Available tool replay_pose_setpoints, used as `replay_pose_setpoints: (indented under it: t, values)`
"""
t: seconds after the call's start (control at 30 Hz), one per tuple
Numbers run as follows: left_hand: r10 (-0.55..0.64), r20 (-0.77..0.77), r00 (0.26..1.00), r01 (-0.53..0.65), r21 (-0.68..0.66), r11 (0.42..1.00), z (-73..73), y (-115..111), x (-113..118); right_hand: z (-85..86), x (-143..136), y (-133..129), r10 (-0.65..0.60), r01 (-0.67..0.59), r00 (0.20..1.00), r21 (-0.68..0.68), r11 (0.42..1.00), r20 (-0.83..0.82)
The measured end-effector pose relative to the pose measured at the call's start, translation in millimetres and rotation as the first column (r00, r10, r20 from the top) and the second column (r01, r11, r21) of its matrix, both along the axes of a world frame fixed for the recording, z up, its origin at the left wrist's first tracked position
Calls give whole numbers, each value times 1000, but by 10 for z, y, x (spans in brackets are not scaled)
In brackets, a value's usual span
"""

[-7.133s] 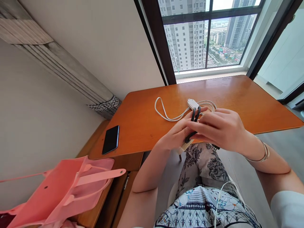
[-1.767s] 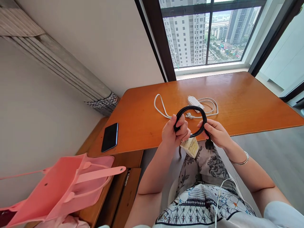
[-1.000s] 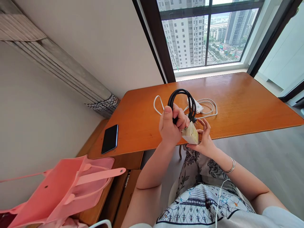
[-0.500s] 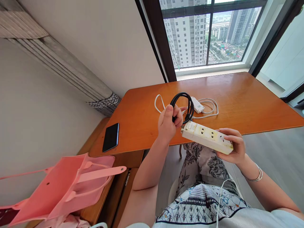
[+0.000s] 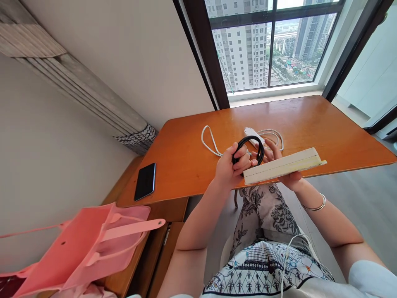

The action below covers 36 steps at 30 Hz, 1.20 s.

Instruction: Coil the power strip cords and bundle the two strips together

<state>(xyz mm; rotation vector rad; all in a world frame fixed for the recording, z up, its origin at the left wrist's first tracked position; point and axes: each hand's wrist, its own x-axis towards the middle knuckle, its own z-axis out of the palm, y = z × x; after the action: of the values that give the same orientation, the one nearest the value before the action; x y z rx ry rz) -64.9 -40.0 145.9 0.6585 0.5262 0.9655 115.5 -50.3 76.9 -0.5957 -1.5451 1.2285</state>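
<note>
My left hand [image 5: 229, 169] is closed around a coiled black cable [image 5: 261, 152], held above the table's near edge. A white power strip [image 5: 282, 166] rests in my right hand [image 5: 273, 152], turned so that its narrow side faces me and its sockets are out of sight. The thumb and palm are partly behind the strip, while the fingertips reach over to the right side of the coil. Just beyond both hands lies a white power adapter [image 5: 249, 132] with a white cord [image 5: 204, 138] looping out to the left, partly covered by my hands.
A dark phone [image 5: 145, 182] lies on the left of the brown wooden table [image 5: 182, 161]. At the lower left, a pink bag [image 5: 80, 244] stands open beside the table on a wooden cabinet [image 5: 173, 211]. A window [image 5: 273, 54] is behind the table.
My right hand has brought the power strip left and up and swapped its ends round, hiding the sockets. My left hand has shifted right with the black coil, and the hands are closer together.
</note>
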Motion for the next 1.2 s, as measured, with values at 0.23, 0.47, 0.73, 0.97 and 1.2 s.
replay_pose_setpoints:
  t: [0.23,0.47,0.73,0.97,1.2]
  values:
    - [52,-65,996,-52,6,999,-117,56,-18,-302,-85,-48,-100,68,990,-271,960,-104]
    - [75,-262,962,-1,272,962,-394,64,-16,-163,-1,82,-371,228,909,-518,825,-191]
    - [-206,-323,924,274,181,944,-434,188,-171,-185,178,139,-366,320,930,-428,845,-27]
    - [-16,-249,968,64,188,980,-458,98,-26,-140,173,159,-308,301,950,-406,863,48]
    - [173,-230,958,-134,178,975,-463,59,20,-234,340,154,-149,218,970,-421,880,190]
